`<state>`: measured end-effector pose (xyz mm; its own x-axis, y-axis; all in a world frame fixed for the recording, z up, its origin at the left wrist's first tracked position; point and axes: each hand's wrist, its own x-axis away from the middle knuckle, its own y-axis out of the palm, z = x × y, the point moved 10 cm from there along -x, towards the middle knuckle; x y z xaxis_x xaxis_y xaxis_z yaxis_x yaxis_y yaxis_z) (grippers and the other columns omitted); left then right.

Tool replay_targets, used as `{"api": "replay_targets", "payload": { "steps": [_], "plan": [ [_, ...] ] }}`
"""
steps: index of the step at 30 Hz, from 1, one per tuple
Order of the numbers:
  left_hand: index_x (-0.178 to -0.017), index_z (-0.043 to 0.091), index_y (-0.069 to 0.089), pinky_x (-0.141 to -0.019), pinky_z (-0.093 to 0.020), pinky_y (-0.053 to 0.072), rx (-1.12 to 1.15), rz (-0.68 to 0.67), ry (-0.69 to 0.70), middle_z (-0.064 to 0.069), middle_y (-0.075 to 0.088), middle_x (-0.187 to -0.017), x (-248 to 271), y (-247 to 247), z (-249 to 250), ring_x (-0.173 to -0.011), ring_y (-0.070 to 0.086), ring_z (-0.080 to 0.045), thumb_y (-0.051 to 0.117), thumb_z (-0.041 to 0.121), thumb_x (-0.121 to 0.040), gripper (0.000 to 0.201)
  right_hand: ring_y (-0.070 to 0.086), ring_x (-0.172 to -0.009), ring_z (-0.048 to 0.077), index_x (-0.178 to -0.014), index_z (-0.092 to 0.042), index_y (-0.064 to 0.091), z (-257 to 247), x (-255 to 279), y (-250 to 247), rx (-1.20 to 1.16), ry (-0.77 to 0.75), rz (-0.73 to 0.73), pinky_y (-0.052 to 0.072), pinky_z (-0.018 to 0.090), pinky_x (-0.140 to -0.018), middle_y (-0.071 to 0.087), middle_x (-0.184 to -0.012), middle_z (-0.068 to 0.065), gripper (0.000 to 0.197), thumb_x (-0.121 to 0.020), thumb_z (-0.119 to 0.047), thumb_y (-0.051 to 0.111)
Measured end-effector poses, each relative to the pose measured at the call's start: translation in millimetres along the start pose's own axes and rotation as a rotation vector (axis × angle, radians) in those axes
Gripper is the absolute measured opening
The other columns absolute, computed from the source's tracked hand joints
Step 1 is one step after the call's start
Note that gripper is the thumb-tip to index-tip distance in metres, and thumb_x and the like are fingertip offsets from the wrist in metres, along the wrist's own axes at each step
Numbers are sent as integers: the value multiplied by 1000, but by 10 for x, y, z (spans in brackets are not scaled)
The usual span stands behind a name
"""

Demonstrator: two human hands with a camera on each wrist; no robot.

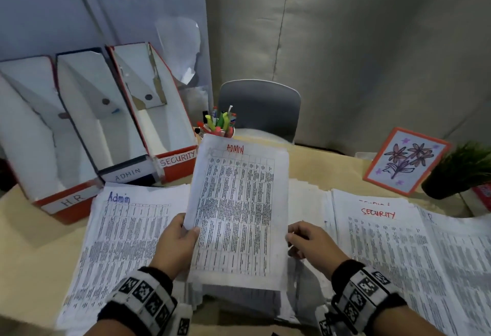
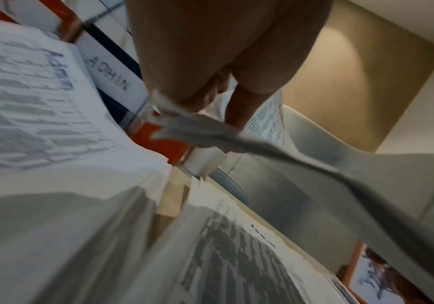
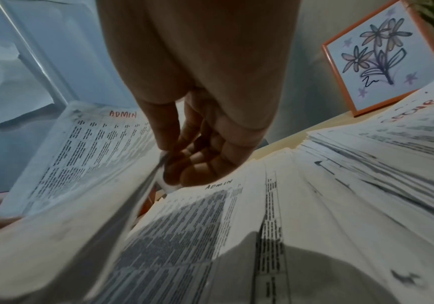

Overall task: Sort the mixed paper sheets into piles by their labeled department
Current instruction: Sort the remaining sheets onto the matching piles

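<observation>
Three file boxes stand at the desk's far left: the HR box (image 1: 67, 201), the ADMIN box (image 1: 127, 173) and the SECURITY box (image 1: 176, 160). In front of them lies the Admin pile (image 1: 125, 232). Next comes the left hand (image 1: 176, 245), its thumb and fingers pinching the left edge of a sheet headed ADMIN (image 1: 239, 210), lifted above the mixed stack (image 1: 239, 298) at the near middle. At the sheet's right edge the right hand (image 1: 310, 241) is curled loosely; whether it grips the paper I cannot tell. Behind stands a pen cup (image 1: 219, 124). Further right lie the SECURITY pile (image 1: 385, 250), a flower drawing (image 1: 406, 160) and a plant (image 1: 462, 171).
</observation>
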<state>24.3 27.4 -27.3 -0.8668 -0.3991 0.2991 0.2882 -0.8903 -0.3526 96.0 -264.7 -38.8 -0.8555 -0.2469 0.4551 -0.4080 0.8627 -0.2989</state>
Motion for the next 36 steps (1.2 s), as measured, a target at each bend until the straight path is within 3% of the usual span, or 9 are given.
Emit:
{"api": "replay_targets", "payload": {
  "steps": [6, 10, 14, 18, 22, 25, 28, 30, 36],
  "plan": [
    [-103, 17, 57, -61, -20, 47, 0, 58, -100, -1, 69, -92, 190, -563, -315, -81, 66, -13, 53, 7, -94, 14, 60, -88, 16, -96, -12, 65, 194, -147, 32, 201, 39, -16, 47, 22, -74, 64, -95, 2, 10, -92, -9, 57],
    [-101, 19, 58, -65, -23, 45, -85, 132, -134, -5, 68, -91, 310, -1082, -565, -82, 63, -16, 55, 10, -93, 12, 56, -101, 19, -100, -24, 62, 341, -321, -299, 598, 9, 157, 42, 32, -91, 59, -115, 6, 13, -87, -22, 63],
    [-99, 22, 60, -78, -34, 50, -123, 206, -196, -1, 69, -96, 369, -1555, -820, -88, 65, -20, 60, 13, -91, 13, 52, -114, 32, -121, -21, 59, 685, -423, -681, 831, 138, 241, 42, 39, -98, 55, -126, 14, 42, -80, -30, 66],
    [-106, 14, 59, -72, -32, 51, -156, 223, -312, -4, 70, -98, 358, -1756, -1088, -85, 67, -20, 63, 19, -89, 18, 44, -120, 37, -132, -8, 49, 967, -455, -849, 778, 290, 248, 39, 46, -100, 50, -134, 20, 59, -81, -33, 66],
    [-106, 11, 58, -78, -31, 46, -223, 252, -378, -6, 65, -99, 317, -1789, -1218, -88, 61, -24, 58, 11, -91, 16, 57, -86, 34, -80, -17, 57, 1309, -591, -1007, 704, 336, 275, 47, 45, -84, 63, -86, 17, 42, -63, -56, 55],
    [-102, 11, 57, -74, -28, 39, -314, 249, -390, -8, 61, -99, 276, -1769, -1236, -89, 56, -25, 53, 8, -91, 12, 60, -85, 35, -70, -11, 50, 1662, -769, -1121, 633, 349, 264, 49, 46, -85, 63, -88, 20, 36, -75, -44, 61],
    [-114, 3, 59, -77, -28, 37, -364, 253, -406, -16, 63, -109, 230, -1763, -1301, -86, 51, -23, 53, 7, -91, 24, 55, -105, 40, -80, -12, 54, 1435, -598, -983, 586, 360, 268, 43, 49, -95, 59, -112, 25, 21, -84, -30, 63],
    [-115, 1, 60, -76, -27, 37, -376, 266, -411, -18, 64, -113, 209, -1765, -1336, -85, 50, -22, 54, 6, -90, 26, 52, -114, 40, -109, -8, 57, 1299, -494, -873, 534, 371, 248, 40, 48, -101, 55, -126, 22, 30, -86, -27, 63],
    [-121, 3, 56, -81, -32, 42, -358, 307, -453, -18, 62, -118, 215, -1774, -1375, -92, 55, -28, 56, 10, -89, 32, 54, -105, 35, -128, 2, 50, 1048, -370, -702, 465, 338, 248, 39, 43, -96, 53, -132, 23, 45, -89, -16, 61]
  ]
}}
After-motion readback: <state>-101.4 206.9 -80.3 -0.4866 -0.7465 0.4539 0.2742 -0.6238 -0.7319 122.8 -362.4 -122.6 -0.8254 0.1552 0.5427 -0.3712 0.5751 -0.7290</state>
